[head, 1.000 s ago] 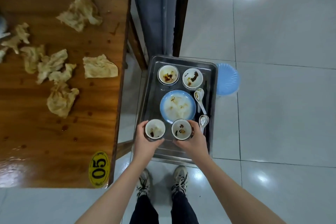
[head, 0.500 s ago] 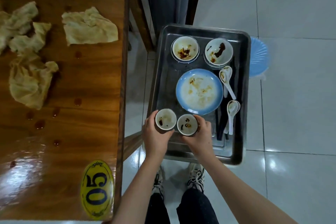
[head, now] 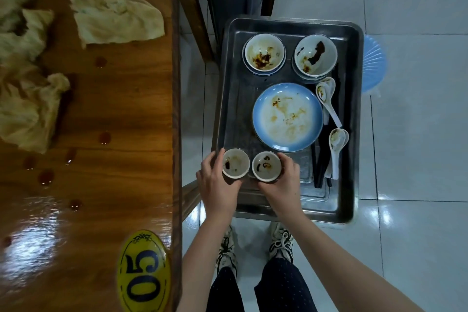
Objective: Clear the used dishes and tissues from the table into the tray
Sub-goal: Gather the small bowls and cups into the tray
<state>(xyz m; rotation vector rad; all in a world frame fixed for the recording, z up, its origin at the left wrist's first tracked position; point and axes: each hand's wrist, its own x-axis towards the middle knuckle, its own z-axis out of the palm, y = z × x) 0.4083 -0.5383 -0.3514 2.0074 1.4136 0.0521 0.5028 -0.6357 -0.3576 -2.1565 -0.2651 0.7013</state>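
Tissues (head: 24, 99) cut off at left edge

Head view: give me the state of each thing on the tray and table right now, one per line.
left hand: gripping the left cup
right hand: gripping the right cup
both cups: upright, sauce-stained, at the tray's near end
tray: loaded
left bowl: upright, stained
right bowl: upright, stained
blue plate: flat, smeared
spoons: lying beside the plate
tissues: crumpled, still on the table

Left-edge tissues (head: 15, 33) are cut off by the frame.
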